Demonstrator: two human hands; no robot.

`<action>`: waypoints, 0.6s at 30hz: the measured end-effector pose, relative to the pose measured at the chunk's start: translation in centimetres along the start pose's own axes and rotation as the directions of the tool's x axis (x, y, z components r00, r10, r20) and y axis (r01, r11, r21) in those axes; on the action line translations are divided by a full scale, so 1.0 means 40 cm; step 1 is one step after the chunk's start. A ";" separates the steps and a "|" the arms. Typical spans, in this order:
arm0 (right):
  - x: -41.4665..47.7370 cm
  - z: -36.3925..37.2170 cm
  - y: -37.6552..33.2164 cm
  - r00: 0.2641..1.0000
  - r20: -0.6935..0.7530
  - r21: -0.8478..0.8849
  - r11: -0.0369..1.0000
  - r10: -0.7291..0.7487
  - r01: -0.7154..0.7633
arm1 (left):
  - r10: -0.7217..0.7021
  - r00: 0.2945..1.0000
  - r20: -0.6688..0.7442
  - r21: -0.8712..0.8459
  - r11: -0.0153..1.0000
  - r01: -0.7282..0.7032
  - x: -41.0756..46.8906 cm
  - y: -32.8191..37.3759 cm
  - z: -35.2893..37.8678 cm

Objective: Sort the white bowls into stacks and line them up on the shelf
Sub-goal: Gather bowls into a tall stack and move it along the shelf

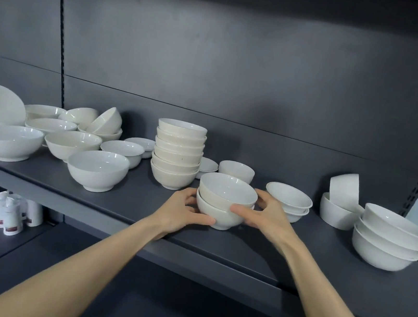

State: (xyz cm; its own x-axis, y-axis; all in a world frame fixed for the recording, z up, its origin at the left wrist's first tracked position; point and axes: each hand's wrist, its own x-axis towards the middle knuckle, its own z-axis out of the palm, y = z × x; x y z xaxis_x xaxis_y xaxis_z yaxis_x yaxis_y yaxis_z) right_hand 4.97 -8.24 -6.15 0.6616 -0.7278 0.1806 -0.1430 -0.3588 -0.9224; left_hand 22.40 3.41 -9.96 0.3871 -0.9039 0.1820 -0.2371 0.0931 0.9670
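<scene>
Both hands, the left hand [183,210] and right hand [265,216], clasp the two-bowl stack [224,202] by its sides; glazed ceramic looks slick, rigid, chippable.

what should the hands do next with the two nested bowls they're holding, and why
Probably lift the two nested bowls onto the tall stack just to their left. Both hands, left and right, already cup the pair, which looks about the same size and cream tone as that stack. Merging them would free space on the shelf for lining up stacks.
</scene>
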 end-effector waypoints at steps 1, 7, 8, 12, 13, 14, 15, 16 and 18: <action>-0.001 0.002 0.000 1.000 -0.009 0.001 1.000 -0.020 0.020 | 0.005 1.000 -0.005 -0.006 1.000 -0.005 -0.003 0.001 0.000; -0.016 0.024 -0.047 0.996 -0.017 0.038 0.995 -0.093 0.093 | 0.072 0.992 -0.106 0.016 0.997 -0.071 -0.058 0.043 -0.032; -0.018 0.034 -0.064 0.994 -0.007 0.029 0.993 -0.111 0.111 | 0.076 0.989 -0.126 0.014 0.997 -0.075 -0.072 0.053 -0.046; -0.027 0.098 -0.141 0.989 0.036 0.009 0.990 -0.144 0.143 | 0.109 0.979 -0.173 0.035 0.994 -0.104 -0.129 0.081 -0.133; -0.029 0.122 -0.161 0.987 0.046 0.016 0.988 -0.152 0.152 | 0.120 0.976 -0.183 0.047 0.992 -0.113 -0.142 0.085 -0.161; -0.032 0.149 -0.181 0.986 0.047 0.021 0.987 -0.158 0.157 | 0.128 0.973 -0.192 0.058 0.991 -0.119 -0.154 0.090 -0.190; -0.032 0.178 -0.200 0.985 0.047 0.022 0.986 -0.168 0.167 | 0.135 0.970 -0.200 0.069 0.990 -0.123 -0.165 0.093 -0.222; -0.030 0.210 -0.218 0.983 0.046 0.028 0.984 -0.176 0.175 | 0.141 0.968 -0.207 0.077 0.989 -0.128 -0.176 0.096 -0.256; -0.017 0.278 -0.246 0.982 0.054 0.060 0.983 -0.179 0.176 | 0.153 0.964 -0.216 0.088 0.987 -0.137 -0.191 0.096 -0.331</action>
State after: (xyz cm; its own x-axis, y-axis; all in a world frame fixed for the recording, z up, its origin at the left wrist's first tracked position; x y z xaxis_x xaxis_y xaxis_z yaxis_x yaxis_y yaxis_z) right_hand 14.10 2.29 -0.99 0.7152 -0.6191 0.3245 0.0200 -0.4460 -0.8948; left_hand 30.31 16.21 -5.28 0.5290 -0.7674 0.3623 -0.3652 0.1795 0.9135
